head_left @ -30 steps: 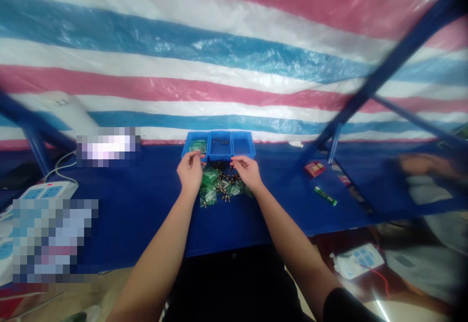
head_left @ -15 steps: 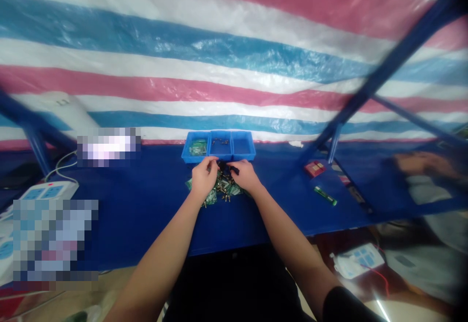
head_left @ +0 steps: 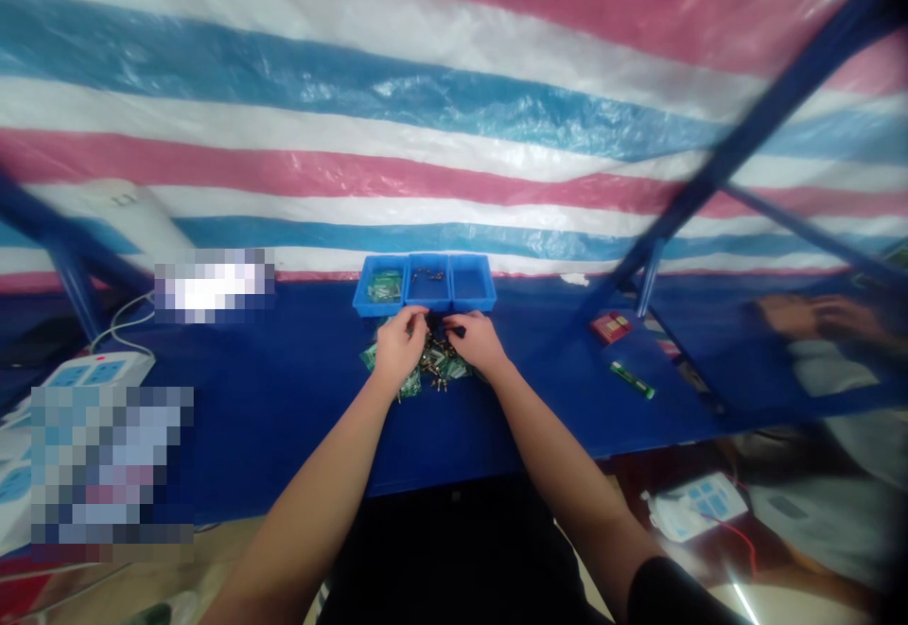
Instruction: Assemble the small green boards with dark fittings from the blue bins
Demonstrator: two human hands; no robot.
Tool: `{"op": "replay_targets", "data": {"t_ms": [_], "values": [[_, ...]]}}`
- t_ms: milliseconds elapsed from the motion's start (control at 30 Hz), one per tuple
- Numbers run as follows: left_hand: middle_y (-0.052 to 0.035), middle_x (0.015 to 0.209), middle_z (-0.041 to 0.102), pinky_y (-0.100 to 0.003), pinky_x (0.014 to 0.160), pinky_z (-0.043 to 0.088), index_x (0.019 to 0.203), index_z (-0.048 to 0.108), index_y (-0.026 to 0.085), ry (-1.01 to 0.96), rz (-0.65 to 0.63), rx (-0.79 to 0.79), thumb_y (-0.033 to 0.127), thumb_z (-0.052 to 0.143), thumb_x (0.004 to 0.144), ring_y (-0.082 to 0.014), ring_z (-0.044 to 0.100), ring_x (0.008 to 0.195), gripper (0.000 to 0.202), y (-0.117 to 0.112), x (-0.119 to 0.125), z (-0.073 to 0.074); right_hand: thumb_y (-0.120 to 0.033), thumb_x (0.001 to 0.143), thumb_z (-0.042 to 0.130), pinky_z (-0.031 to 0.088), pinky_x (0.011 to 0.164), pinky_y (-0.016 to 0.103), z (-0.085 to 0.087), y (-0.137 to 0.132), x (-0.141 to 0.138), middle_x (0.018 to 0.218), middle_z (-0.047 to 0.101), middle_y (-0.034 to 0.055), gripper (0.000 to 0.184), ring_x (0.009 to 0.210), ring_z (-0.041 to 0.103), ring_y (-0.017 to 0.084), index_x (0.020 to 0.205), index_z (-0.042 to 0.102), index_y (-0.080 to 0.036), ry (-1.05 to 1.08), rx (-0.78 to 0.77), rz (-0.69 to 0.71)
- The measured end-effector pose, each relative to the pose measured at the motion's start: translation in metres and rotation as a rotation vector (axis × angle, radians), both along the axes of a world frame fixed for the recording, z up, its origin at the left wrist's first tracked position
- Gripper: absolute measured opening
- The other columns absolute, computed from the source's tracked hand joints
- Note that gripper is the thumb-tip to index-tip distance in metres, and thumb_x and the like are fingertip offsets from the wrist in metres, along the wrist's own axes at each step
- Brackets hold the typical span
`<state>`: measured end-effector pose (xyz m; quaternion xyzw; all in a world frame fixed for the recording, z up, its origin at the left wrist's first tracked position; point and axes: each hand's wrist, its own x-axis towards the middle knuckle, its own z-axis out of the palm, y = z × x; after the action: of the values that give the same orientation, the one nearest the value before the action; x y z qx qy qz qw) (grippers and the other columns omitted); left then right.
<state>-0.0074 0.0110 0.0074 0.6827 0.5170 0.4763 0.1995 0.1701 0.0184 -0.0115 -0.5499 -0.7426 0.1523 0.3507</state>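
My left hand (head_left: 401, 343) hovers over the left side of a pile of small green boards and brass-coloured metal parts (head_left: 436, 366), its thumb and fingers pinched together. Anything between those fingertips is too small to make out. Across from it, my right hand (head_left: 475, 339) has its fingers curled around a small black piece (head_left: 460, 331), partly covered by the fingers. The fingertips of both hands face each other, a short gap apart. Just beyond them stand three blue bins: the left bin (head_left: 364, 307) holds green boards, the middle bin (head_left: 427, 305) a few small metal parts.
The right-hand blue bin (head_left: 472, 304) adjoins the others. A red box (head_left: 611, 327) and a green strip (head_left: 631, 380) lie to the right on the blue table (head_left: 284, 398). Power strips (head_left: 99, 372) sit at left. Another person's hands (head_left: 815, 315) show at far right.
My left hand has shifted very slightly right. The dark piece between the hands shows less now, and my right hand has barely moved.
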Motion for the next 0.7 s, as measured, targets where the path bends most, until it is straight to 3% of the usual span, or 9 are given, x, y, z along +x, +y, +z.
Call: {"op": "replay_targets", "data": {"t_ms": [400,700], "values": [[0.0000,0.076,0.072,-0.026,0.075,0.052,0.104,0.066,0.021,0.034,0.005,-0.050,0.033,0.047,0.092,-0.0153,0.069,0.070,0.025,-0.0019,0.0010,0.0028,-0.010,0.080,0.058,0.052,0.086,0.031,-0.0019,0.0033,0.0042,0.094,0.074,0.0029,0.030,0.086,0.068,0.018,0.103,0.073,-0.023,0.031,-0.051,0.043],[0.0002,0.076,0.072,-0.026,0.074,0.052,0.104,0.066,0.022,0.047,-0.001,-0.046,0.033,0.047,0.092,-0.0151,0.069,0.070,0.026,-0.0024,0.0013,0.0035,-0.007,0.079,0.057,0.053,0.088,0.033,-0.0014,0.0041,0.0055,0.100,0.074,0.0038,0.032,0.091,0.068,0.020,0.103,0.072,-0.023,0.008,-0.004,0.077]]}}
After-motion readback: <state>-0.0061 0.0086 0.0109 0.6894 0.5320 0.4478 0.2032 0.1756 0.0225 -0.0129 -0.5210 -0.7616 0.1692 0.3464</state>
